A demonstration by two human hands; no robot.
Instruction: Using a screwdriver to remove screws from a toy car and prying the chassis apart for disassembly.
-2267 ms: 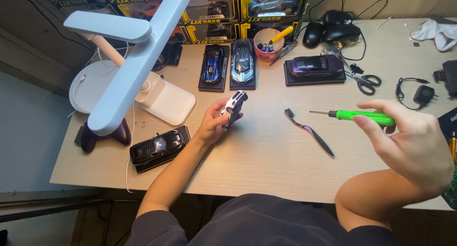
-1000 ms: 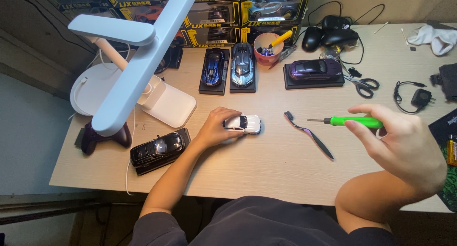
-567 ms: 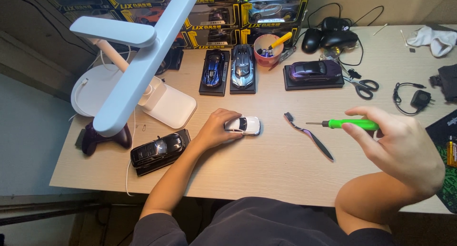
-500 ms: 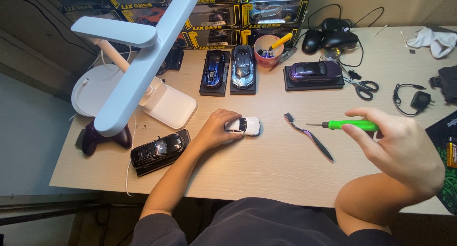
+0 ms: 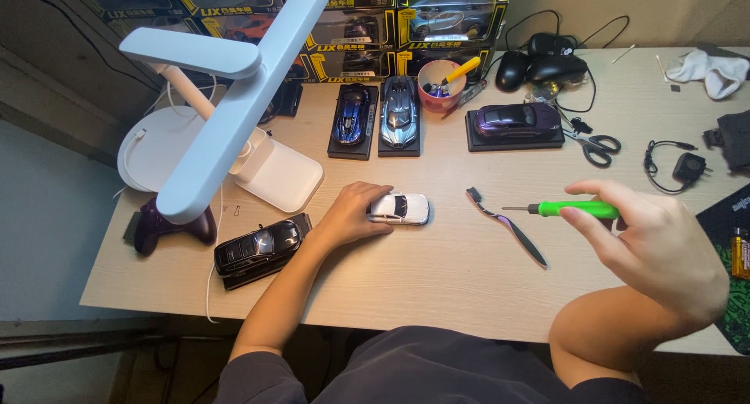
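My left hand rests on the wooden desk and grips the rear of a small white model car that stands on its wheels. My right hand is raised above the desk at the right and holds a green-handled screwdriver, its tip pointing left. A dark toothbrush lies on the desk between the car and the screwdriver.
A white desk lamp stands at left, over a black model car on a base. Blue, silver and purple model cars, a pink cup, scissors, computer mice and boxed cars sit at the back.
My left hand has set the white car down from a raised, tilted hold onto the desk and stays on it. My right hand with the screwdriver has shifted slightly left.
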